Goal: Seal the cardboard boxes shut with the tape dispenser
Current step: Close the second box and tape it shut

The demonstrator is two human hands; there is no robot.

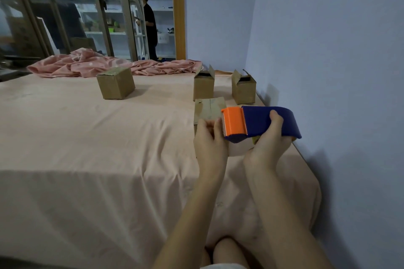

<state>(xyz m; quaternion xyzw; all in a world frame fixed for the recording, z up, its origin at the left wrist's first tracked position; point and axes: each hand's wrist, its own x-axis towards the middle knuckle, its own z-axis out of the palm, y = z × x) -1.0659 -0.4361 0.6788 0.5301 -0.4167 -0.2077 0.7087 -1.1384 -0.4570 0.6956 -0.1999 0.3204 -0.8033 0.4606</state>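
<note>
Both hands are busy: the right hand is wrapped around the blue body of the tape dispenser, and the left hand is pinched at its orange cutter end, probably on the tape end, though this cannot be seen. The nearest box lies just behind, flaps closed. The tape should be pressed first over the box's edge, then drawn straight along the seam. Two open boxes wait behind.

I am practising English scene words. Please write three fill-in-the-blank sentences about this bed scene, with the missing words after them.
1. The right hand grips the blue and ____ plastic tape dispenser.
2. The two far brown cardboard boxes by the wall have ____ flaps.
3. The crumpled ____ blanket lies at the far end of the bed.

Missing words: orange; open; pink
</note>
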